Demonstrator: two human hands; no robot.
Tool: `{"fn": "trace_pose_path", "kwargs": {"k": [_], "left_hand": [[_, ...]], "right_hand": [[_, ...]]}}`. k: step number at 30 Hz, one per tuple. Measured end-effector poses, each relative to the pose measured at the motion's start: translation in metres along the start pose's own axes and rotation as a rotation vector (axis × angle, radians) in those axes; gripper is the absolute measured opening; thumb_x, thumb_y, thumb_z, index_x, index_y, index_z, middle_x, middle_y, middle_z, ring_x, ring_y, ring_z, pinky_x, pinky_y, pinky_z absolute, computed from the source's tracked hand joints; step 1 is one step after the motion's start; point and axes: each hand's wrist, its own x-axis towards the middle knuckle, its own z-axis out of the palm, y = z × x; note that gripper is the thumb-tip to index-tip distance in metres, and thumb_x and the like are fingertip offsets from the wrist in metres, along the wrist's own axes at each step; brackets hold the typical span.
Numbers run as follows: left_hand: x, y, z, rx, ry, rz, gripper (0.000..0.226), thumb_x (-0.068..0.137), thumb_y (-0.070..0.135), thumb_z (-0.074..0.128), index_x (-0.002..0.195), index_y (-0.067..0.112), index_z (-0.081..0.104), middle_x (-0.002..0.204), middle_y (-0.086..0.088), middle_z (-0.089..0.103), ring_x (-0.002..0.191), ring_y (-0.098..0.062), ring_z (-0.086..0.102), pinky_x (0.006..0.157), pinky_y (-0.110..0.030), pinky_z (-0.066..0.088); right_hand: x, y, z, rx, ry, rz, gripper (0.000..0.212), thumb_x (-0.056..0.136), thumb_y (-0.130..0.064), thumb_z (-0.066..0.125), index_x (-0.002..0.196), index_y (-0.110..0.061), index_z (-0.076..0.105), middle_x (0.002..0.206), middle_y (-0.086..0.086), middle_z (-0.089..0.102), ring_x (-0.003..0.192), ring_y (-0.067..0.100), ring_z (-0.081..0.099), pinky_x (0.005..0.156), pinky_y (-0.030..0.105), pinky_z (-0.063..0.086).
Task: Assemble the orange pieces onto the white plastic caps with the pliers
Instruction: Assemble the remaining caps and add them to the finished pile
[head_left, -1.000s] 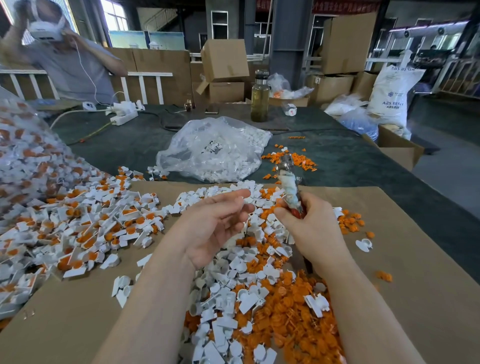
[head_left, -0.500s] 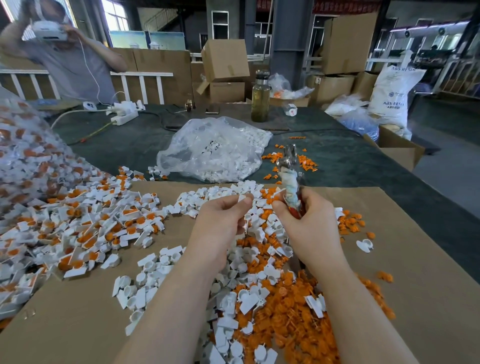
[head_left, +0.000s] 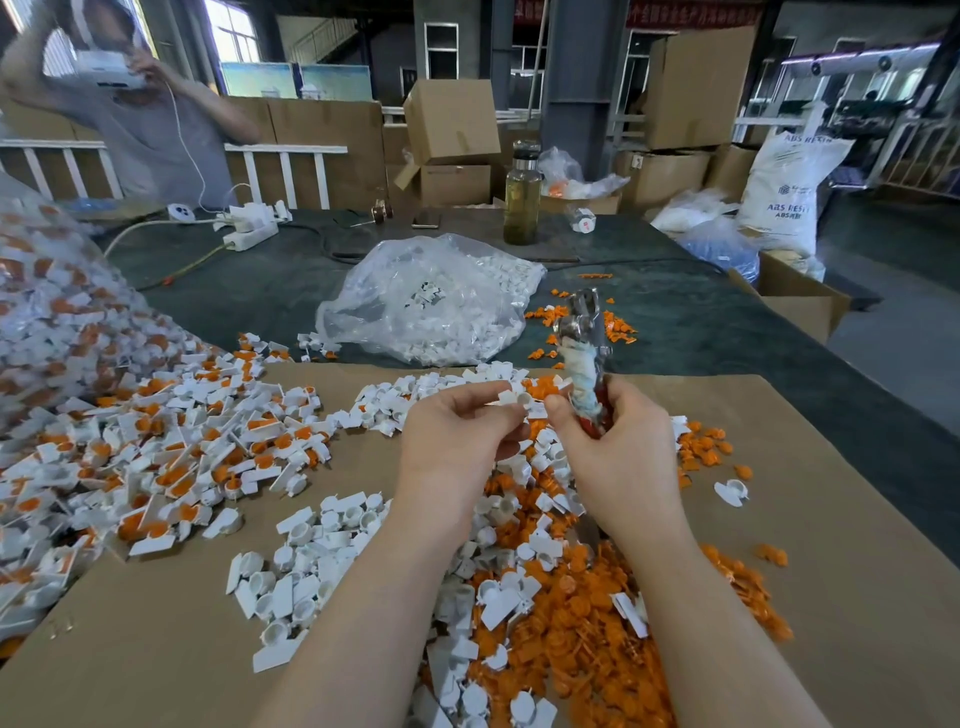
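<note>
Head view shows the left hand (head_left: 457, 441) pinching a small white plastic cap (head_left: 515, 399) between thumb and fingertips, raised above the sheet of brown cardboard (head_left: 857, 545). Just beside it, the right hand (head_left: 618, 452) grips the metal pliers with a cloth-wrapped handle (head_left: 584, 358), their steel nose pointing up and away from the person; its fingertips nearly meet the cap. Beneath both hands and forearms lies a mixed heap of loose white caps (head_left: 311, 571) and small orange plastic pieces (head_left: 582, 649). Left of the left hand spreads a pile of white caps fitted with orange inserts (head_left: 156, 457). Beyond the hands, on the dark green table covering (head_left: 691, 322), sits a clear plastic bag of white caps (head_left: 431, 301), with scattered orange bits (head_left: 613, 327) beside it. Farther off stands a glass bottle of yellowish liquid (head_left: 522, 200).
</note>
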Motion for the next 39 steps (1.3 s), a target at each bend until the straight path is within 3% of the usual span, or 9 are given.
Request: {"fn": "trace_pose_path", "kwargs": {"k": [3, 11, 19, 27, 32, 36, 39], "left_hand": [[-0.0027, 0.0011, 0.0023, -0.025, 0.007, 0.015, 0.012, 0.083, 0.001, 0.075, 0.085, 0.012, 0.071, 0.066, -0.003, 0.074, 0.065, -0.015, 0.074, 0.059, -0.019, 0.057], [-0.005, 0.0006, 0.0041, 0.011, 0.009, 0.072, 0.011, 0.081, 0.001, 0.077, 0.08, 0.011, 0.073, 0.068, -0.005, 0.074, 0.068, -0.017, 0.075, 0.06, -0.02, 0.057], [-0.0066, 0.0017, 0.0048, 0.083, 0.049, 0.113, 0.014, 0.079, 0.007, 0.08, 0.075, 0.018, 0.073, 0.064, 0.001, 0.074, 0.065, -0.013, 0.074, 0.063, -0.024, 0.059], [-0.0072, 0.0008, 0.0057, 0.191, 0.074, 0.18, 0.011, 0.077, 0.016, 0.082, 0.074, 0.024, 0.076, 0.067, 0.007, 0.074, 0.069, -0.009, 0.073, 0.077, -0.038, 0.062], [-0.0087, -0.0005, 0.0065, 0.228, 0.057, 0.232, 0.011, 0.075, 0.019, 0.083, 0.071, 0.028, 0.078, 0.067, 0.009, 0.073, 0.062, -0.006, 0.067, 0.067, -0.029, 0.059], [-0.0081, -0.0026, 0.0066, 0.262, 0.057, 0.286, 0.011, 0.077, 0.018, 0.082, 0.074, 0.028, 0.078, 0.068, 0.012, 0.073, 0.062, -0.002, 0.067, 0.061, -0.018, 0.052], [-0.0077, -0.0036, 0.0063, 0.3, 0.059, 0.33, 0.014, 0.077, 0.017, 0.081, 0.073, 0.029, 0.077, 0.068, 0.015, 0.073, 0.064, 0.0, 0.067, 0.058, -0.011, 0.049]], "right_hand": [[-0.0003, -0.001, 0.0001, -0.008, 0.01, 0.005, 0.017, 0.089, -0.036, 0.068, 0.091, -0.02, 0.062, 0.079, -0.011, 0.065, 0.072, 0.005, 0.063, 0.063, 0.027, 0.053], [-0.0007, -0.0027, -0.0021, 0.004, 0.034, 0.013, 0.015, 0.089, -0.032, 0.068, 0.089, -0.018, 0.063, 0.078, -0.004, 0.066, 0.072, 0.014, 0.063, 0.066, 0.041, 0.055], [-0.0025, -0.0035, -0.0016, -0.037, 0.036, -0.031, 0.013, 0.088, -0.03, 0.069, 0.092, -0.019, 0.063, 0.077, -0.015, 0.062, 0.07, 0.005, 0.061, 0.06, 0.025, 0.05], [-0.0027, -0.0031, 0.0, -0.049, 0.034, -0.048, 0.015, 0.088, -0.032, 0.07, 0.088, -0.02, 0.061, 0.071, -0.014, 0.061, 0.064, 0.005, 0.059, 0.056, 0.021, 0.045], [-0.0026, -0.0041, 0.0003, -0.056, 0.028, -0.053, 0.015, 0.087, -0.032, 0.071, 0.086, -0.023, 0.059, 0.07, -0.017, 0.059, 0.065, 0.001, 0.059, 0.055, 0.014, 0.04], [-0.002, -0.0047, 0.0002, -0.042, 0.024, -0.05, 0.014, 0.088, -0.03, 0.071, 0.089, -0.019, 0.062, 0.074, -0.013, 0.062, 0.067, 0.005, 0.06, 0.059, 0.025, 0.049], [-0.0024, -0.0058, -0.0007, -0.039, 0.019, -0.062, 0.012, 0.088, -0.029, 0.071, 0.09, -0.02, 0.062, 0.075, -0.014, 0.063, 0.069, 0.005, 0.061, 0.061, 0.026, 0.051]]}}
